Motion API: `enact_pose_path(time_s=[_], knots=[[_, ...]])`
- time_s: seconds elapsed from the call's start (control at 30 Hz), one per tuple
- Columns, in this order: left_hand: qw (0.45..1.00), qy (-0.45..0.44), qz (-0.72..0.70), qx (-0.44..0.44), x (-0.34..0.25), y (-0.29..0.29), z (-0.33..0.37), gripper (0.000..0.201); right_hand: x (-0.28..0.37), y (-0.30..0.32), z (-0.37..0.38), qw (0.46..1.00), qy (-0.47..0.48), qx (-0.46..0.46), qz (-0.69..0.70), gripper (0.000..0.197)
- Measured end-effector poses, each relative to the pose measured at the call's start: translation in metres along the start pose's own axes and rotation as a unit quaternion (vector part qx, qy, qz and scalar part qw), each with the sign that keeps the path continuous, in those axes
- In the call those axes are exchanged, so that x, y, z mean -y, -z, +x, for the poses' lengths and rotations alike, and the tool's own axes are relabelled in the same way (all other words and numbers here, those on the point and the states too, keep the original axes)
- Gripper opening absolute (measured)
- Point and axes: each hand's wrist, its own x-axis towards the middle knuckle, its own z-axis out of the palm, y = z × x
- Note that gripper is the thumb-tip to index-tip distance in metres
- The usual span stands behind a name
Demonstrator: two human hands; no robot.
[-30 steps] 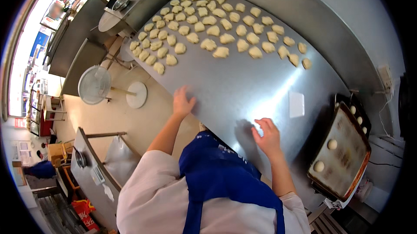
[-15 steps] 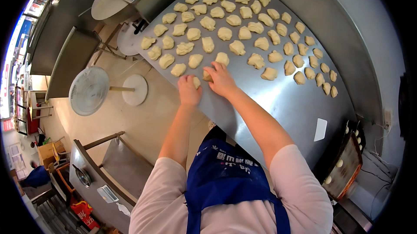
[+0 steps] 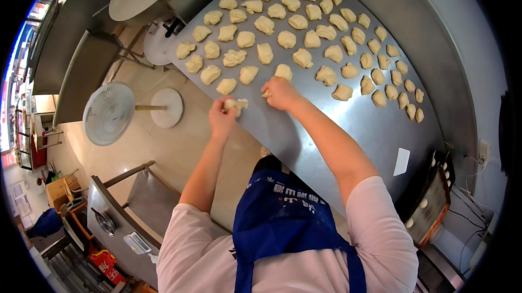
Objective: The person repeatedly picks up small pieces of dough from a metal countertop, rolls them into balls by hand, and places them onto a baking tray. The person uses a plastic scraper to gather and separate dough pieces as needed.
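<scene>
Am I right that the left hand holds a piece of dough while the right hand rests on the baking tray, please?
The head view shows the right hand at the steel table, by dough pieces, not on the baking tray.

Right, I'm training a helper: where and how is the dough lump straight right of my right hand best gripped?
Probably by the left and right sides of that dough lump, coming from the near side: it looks rounded, with bare table toward you and other lumps beyond.
</scene>
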Motion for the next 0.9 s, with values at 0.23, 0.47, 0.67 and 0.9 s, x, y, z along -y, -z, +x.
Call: enact_pose_path(time_s=[0.23,0.47,0.67,0.9], knots=[[0.905,0.113,-0.357,-0.200,0.003,0.017,0.022,0.034,-0.041,0.022,-0.134,0.944,0.053,-0.266,0.187,0.054],[0.969,0.090,-0.192,0.125,-0.054,-0.080,-0.052,0.049,-0.164,-0.044,-0.304,0.913,-0.078,-0.397,0.055,0.046],[0.909,-0.289,0.261,0.149,-0.029,-0.175,-0.167,0.037,-0.218,-0.114,-0.437,0.897,-0.143,-0.414,0.058,0.033],[0.864,-0.307,0.394,0.059,0.007,-0.244,-0.142,0.013,-0.245,-0.163,-0.417,0.891,-0.132,-0.425,-0.089,0.032]])
